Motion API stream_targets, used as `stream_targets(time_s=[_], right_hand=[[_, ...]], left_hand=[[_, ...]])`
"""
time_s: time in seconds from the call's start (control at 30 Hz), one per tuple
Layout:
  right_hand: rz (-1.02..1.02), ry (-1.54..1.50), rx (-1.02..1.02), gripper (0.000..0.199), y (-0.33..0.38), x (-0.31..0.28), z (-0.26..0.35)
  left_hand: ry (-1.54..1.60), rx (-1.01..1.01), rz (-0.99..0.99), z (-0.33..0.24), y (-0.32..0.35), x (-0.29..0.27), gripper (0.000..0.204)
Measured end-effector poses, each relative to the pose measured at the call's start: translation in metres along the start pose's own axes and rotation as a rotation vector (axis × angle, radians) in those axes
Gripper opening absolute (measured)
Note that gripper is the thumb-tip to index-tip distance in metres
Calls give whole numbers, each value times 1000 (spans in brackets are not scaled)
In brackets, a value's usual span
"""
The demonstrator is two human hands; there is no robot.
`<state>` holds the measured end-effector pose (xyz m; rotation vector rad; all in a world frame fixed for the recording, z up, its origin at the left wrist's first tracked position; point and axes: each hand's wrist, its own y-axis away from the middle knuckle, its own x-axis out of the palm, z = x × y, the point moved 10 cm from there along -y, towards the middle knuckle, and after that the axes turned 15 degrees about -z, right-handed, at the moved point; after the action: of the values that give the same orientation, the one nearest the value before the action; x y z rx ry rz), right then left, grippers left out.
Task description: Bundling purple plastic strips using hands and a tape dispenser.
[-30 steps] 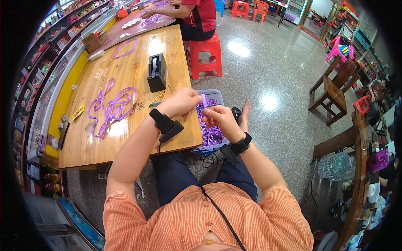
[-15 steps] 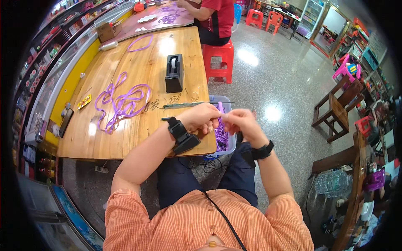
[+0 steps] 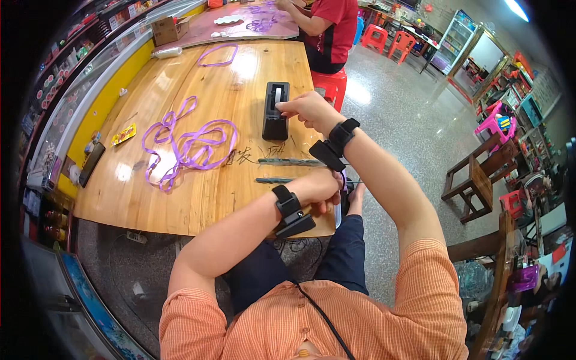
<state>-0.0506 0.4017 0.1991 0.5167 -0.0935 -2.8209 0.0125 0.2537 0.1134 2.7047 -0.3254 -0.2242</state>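
Observation:
My right hand [image 3: 309,112] reaches forward over the table, thumb and fingers pinched at the tape [image 3: 278,96] in a black tape dispenser [image 3: 275,127]. Nearer to me, at the table's right edge, my left hand [image 3: 320,188] is closed with curled fingers. A sliver of purple ribbon [image 3: 344,178] shows beside it; the fingertips are partly hidden by the black band on my right wrist. Two thin dark rods [image 3: 288,162] lie on the wood between the dispenser and my left hand. More purple ribbon [image 3: 207,166] is spread in loose loops to the left.
A ribbon loop [image 3: 218,63] and a white bottle [image 3: 167,53] lie at the wooden table's [image 3: 126,198] far end. A small yellow packet [image 3: 123,135] is at left. Ahead, a person in red [image 3: 333,27] sits at a pink-topped table. A wooden chair [image 3: 477,180] stands at right.
My right hand has left my left hand and moved forward to the tape dispenser. My left hand stays low by the table edge. The view has shifted, and the box of purple ribbon is now mostly hidden.

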Motion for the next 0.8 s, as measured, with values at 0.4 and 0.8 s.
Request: stream_targets(time_s=[0.4,0.8], right_hand=[[46,-295,159,16,-5,14,0],[162,-341,329,18,56,25,-28]], left_hand=[[-52,42,-10,1,-2,-1,34],[-109,-3,19,13,4,0,34]])
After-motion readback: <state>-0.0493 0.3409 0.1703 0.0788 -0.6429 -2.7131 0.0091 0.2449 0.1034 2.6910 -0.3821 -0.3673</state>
